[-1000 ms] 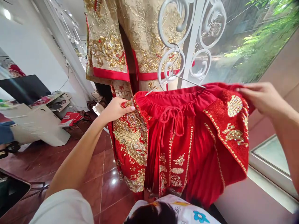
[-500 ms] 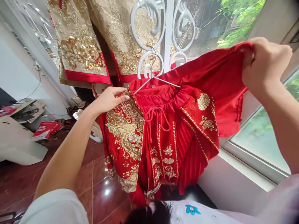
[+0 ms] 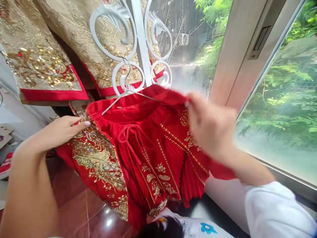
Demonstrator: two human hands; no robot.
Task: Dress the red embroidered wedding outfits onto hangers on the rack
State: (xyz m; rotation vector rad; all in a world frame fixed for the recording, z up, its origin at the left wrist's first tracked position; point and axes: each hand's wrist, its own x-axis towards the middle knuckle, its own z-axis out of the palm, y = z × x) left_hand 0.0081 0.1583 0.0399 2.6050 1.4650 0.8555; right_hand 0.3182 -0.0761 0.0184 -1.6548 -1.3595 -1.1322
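A red jacket (image 3: 99,158) with gold embroidery hangs with its front spread apart. Inside it is a red pleated skirt (image 3: 138,158) with a gathered waist and a tied cord bow (image 3: 130,134). A thin white wire hanger (image 3: 127,88) runs through the neck, its hook on a white scrolled metal stand (image 3: 143,49). My left hand (image 3: 64,130) grips the jacket's left shoulder edge, thumb on top and fingers behind the cloth. My right hand (image 3: 210,122), blurred, pinches the jacket's right front edge by the shoulder.
Cream and gold garments (image 3: 47,59) with red hems hang behind the stand. A window (image 3: 279,125) with a metal frame is on the right. Dark red floor tiles (image 3: 81,208) lie below. A red and white box (image 3: 6,165) sits at far left.
My right hand has brought the jacket's right side from far out by the window in toward the hanger. My left hand keeps its hold. The view has turned right.
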